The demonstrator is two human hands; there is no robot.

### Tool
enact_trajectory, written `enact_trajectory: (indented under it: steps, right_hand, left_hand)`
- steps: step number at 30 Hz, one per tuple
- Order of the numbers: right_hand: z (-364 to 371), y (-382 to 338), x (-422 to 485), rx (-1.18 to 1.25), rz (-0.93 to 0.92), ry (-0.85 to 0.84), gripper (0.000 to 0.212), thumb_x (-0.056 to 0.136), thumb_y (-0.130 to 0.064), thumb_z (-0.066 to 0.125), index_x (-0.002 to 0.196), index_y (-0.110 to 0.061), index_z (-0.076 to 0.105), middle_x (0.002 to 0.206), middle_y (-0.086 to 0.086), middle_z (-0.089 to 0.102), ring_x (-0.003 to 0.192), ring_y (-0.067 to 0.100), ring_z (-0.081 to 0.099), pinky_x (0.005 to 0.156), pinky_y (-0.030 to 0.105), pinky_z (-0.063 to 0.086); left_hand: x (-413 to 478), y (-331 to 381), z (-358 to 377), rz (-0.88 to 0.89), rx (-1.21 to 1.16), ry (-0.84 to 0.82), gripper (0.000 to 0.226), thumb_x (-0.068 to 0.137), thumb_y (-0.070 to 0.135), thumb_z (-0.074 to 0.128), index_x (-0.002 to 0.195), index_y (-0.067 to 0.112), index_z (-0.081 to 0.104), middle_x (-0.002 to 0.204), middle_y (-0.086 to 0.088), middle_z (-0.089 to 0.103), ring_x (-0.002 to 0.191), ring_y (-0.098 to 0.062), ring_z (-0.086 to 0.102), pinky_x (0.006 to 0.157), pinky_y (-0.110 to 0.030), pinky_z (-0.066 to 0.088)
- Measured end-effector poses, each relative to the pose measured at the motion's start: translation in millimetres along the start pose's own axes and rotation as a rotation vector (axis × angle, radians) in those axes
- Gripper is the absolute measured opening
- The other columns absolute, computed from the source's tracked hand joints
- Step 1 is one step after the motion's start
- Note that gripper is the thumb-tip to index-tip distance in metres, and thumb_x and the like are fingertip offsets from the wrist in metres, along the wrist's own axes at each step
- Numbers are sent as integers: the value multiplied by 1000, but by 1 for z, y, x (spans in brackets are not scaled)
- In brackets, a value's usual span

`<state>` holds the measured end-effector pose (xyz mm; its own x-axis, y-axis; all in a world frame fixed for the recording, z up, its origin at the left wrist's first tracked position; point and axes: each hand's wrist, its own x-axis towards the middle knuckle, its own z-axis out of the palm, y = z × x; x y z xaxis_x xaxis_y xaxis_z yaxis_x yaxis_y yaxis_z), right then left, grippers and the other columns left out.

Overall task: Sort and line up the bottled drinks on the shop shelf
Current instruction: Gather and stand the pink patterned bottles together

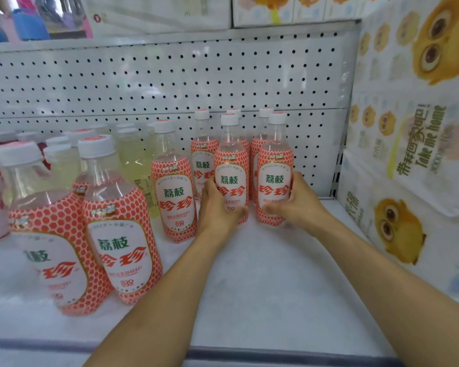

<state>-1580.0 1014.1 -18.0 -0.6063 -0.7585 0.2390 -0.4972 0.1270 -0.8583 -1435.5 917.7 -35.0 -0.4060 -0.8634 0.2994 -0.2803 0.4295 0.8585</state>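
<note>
The left hand (217, 205) grips one clear plastic bottle with a red honeycomb label (231, 173) on the white shelf (249, 274). The right hand (300, 202) grips its twin bottle (274, 170) just beside it, both upright near the pegboard back wall (170, 83).

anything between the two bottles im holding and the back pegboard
Yes: more clear plastic bottles with red-dotted labels stand behind the two gripped bottles, held by left hand and right hand, before the white pegboard.
</note>
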Motion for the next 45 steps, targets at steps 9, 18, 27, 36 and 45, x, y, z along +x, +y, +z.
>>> enact_trajectory:
  steps: [9, 18, 27, 36, 45]
  right_hand:
    - [-4, -27, -12, -70, -200, 362, 71, 83, -35, 75, 140, -21, 35, 133, -1, 44, 123, 16, 45, 96, 35, 44]
    - [35, -116, -49, 191, -501, -222, 15, 94, -22, 66, 108, -19, 65, 102, -5, 67, 87, 0, 61, 73, 9, 48]
    - [71, -97, -98, 118, -259, -539, 65, 74, -54, 77, 129, -30, 52, 116, -15, 62, 99, -3, 62, 80, 17, 52]
    - [146, -120, -144, 195, -224, -180, 69, 71, -32, 85, 125, -28, 42, 115, -15, 62, 104, 5, 63, 90, 38, 57]
    - [52, -66, -137, -26, -27, 272, 61, 74, -29, 85, 116, -24, 40, 99, -16, 57, 87, 2, 60, 62, 18, 44]
  left_hand:
    - [-42, 36, -28, 235, 214, 63, 99, 88, 36, 73, 158, 21, 5, 161, -2, 16, 149, -19, 16, 119, -34, 17]
    - [-99, 13, -66, 298, 359, -39, 41, 97, 31, 62, 136, 25, 52, 136, 7, 55, 124, -9, 51, 102, -26, 42]
    - [-168, -26, -138, 699, 323, 598, 25, 89, 24, 69, 112, 16, 63, 112, 13, 51, 103, -6, 50, 84, -21, 44]
    - [-129, -57, -188, 213, 11, 497, 97, 76, 16, 84, 151, 22, 23, 145, 2, 38, 130, -15, 48, 99, -34, 49]
    - [-132, -68, -212, 143, 4, 513, 98, 77, 14, 84, 152, 22, 21, 146, -1, 32, 134, -11, 35, 107, -32, 40]
